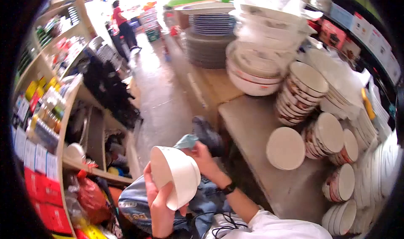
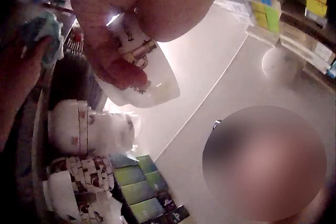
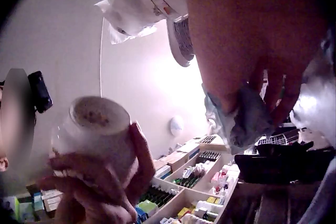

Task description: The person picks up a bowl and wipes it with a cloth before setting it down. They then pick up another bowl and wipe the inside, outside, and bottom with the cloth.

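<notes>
A person is crouching in the shop aisle beside the low wooden counter (image 1: 269,171), and everything here is placed against that counter. Farthest from it, across the aisle, the goods shelf (image 1: 63,125) is standing packed with bottles and red packets. Between that shelf and the counter, the left hand (image 1: 162,207) is gripping a white bowl (image 1: 176,176), holding it tipped on its side above the person's lap, with the rim turned away toward the shelf. The fingers (image 2: 113,58) are curling over the bowl's printed wall, and the thumb is pressing the opposite side, so the hand is clamped firmly around it. From below, the bowl's base ring (image 3: 97,111) is facing the right wrist camera.

Just beside the bowl, nearer the counter's front edge, the right hand (image 1: 202,153) is bunching a blue-grey cloth (image 1: 186,141), the fingers (image 3: 273,87) folding tightly together on the fabric. The cloth is sitting close to the bowl's upper edge; whether it is touching cannot be told.

On the counter itself, a single white plate (image 1: 285,147) is lying flat, and behind it patterned bowl stacks (image 1: 301,92) are leaning along the wall.
</notes>
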`<move>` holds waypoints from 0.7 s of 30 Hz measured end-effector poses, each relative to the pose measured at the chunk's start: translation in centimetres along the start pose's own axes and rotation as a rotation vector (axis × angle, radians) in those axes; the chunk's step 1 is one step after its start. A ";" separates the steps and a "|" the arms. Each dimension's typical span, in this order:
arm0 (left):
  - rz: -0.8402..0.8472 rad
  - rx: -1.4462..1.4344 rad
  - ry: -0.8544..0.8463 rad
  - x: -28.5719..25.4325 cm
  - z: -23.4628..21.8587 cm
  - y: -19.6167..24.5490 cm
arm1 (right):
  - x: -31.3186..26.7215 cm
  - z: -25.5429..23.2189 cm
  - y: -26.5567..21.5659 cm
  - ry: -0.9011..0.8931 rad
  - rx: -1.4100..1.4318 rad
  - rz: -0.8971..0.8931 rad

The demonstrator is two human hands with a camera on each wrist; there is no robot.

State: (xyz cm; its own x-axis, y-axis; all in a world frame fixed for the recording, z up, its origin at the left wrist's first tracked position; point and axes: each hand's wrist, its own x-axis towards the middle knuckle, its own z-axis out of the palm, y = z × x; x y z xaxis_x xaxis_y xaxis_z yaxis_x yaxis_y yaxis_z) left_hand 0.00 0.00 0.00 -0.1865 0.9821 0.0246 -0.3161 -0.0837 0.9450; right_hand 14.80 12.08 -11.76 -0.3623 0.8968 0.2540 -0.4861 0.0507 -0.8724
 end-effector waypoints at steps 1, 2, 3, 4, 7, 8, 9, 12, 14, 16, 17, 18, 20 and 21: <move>-0.090 -0.006 -0.046 -0.7 2.2 2.5 | 0.0 1.7 0.4 0.161 -0.031 -0.031; -0.180 -0.010 -0.092 -0.6 2.7 4.0 | -0.1 2.6 1.1 0.245 -0.073 -0.021; -0.212 -0.033 -0.148 0.4 2.9 4.1 | -0.6 2.3 2.0 0.305 -0.131 0.004; -0.146 0.127 -0.143 -0.1 6.0 4.8 | -0.6 2.5 1.0 0.310 -0.106 -0.018; -0.153 0.143 -0.175 -0.2 9.6 3.0 | -1.0 1.2 0.7 0.310 -0.205 0.011; -0.113 0.215 -0.249 0.3 10.2 1.9 | -1.1 1.0 0.6 0.308 -0.228 0.013; -0.070 0.287 -0.324 0.6 11.2 1.7 | -1.0 1.0 0.5 0.303 -0.254 0.017; -0.080 0.331 -0.449 1.0 14.0 1.4 | -0.7 0.6 0.2 0.305 -0.309 0.018; 0.184 0.487 -0.536 1.7 15.2 -1.1 | -0.2 0.4 -0.1 0.298 -0.361 0.029; 0.083 0.475 -0.628 1.8 17.3 -0.3 | 0.0 0.0 -0.6 0.308 -0.411 0.062; -0.008 0.461 -0.697 1.8 18.1 0.0 | 0.0 -0.3 -0.9 0.318 -0.444 0.091; 0.142 0.551 -0.717 2.0 19.1 -0.2 | -0.3 -0.3 -1.1 0.338 -0.447 0.088; 0.054 0.501 -0.717 2.1 20.3 -0.2 | -0.9 -0.3 -1.5 0.281 -0.424 -0.177; -0.037 0.456 -0.698 2.1 20.5 -0.5 | -0.9 -0.3 -1.3 0.292 -0.429 -0.180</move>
State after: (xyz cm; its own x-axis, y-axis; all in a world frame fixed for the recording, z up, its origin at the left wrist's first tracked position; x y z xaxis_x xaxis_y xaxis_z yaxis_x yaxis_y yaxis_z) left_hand 18.85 5.57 6.26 0.4836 0.8741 0.0458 0.1247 -0.1206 0.9848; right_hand 16.02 11.36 -11.00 -0.0378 0.9390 0.3418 -0.1299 0.3345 -0.9334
